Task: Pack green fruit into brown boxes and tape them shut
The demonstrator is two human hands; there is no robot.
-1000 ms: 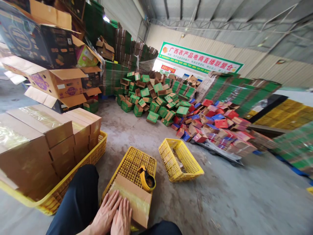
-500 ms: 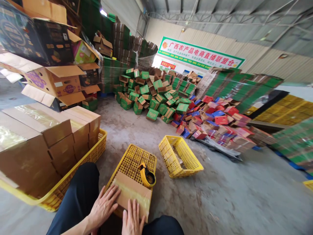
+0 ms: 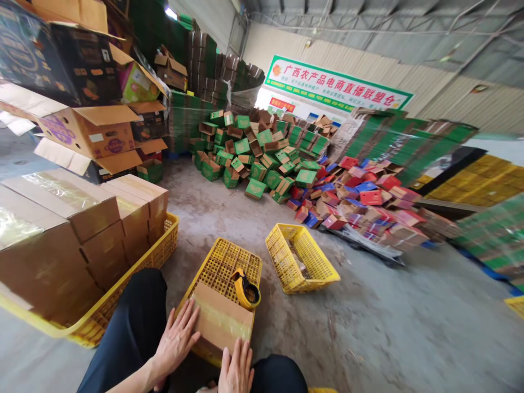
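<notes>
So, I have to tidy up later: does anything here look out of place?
The green boxes and the red and blue boxes lie tumbled at all angles in heaps, which looks messy compared with the neatly rowed cartons in the yellow crate. The taped carton in front shows no obvious damage.

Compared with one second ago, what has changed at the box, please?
The left hand and right hand, earlier together on the box, have parted; the right moved rightward along its near side. Box and tape dispenser stayed on the yellow crate.
</notes>
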